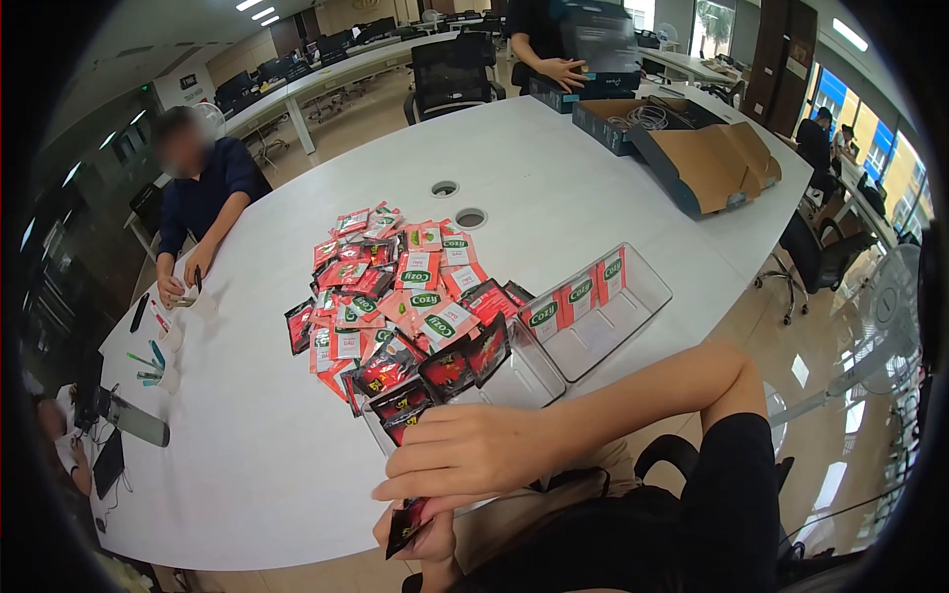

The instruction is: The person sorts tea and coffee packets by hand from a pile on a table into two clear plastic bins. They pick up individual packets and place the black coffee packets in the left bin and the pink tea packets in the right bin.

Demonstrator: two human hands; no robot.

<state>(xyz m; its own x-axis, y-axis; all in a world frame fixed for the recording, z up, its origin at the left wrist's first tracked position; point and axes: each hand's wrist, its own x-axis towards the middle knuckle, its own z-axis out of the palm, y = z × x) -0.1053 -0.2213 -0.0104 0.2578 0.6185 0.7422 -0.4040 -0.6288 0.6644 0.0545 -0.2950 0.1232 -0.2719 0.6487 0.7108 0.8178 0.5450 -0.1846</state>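
Note:
My left hand is closed on a black-and-red sachet near the table's front edge. Just above it, my right hand reaches across with bent fingers closed over the sachet's upper end; its fingertips are partly hidden. Behind my right hand stands a clear plastic tray with black-and-red sachets upright in its left part. A second clear tray adjoins it, with several pink-and-white Cozy sachets lined along its far side. Beyond the trays lies a loose pile of mixed sachets.
An opened cardboard box with cables is at the far right. A person sits at the left edge, and another person's hand touches dark boxes at the back. Pens and a grey bottle stand left.

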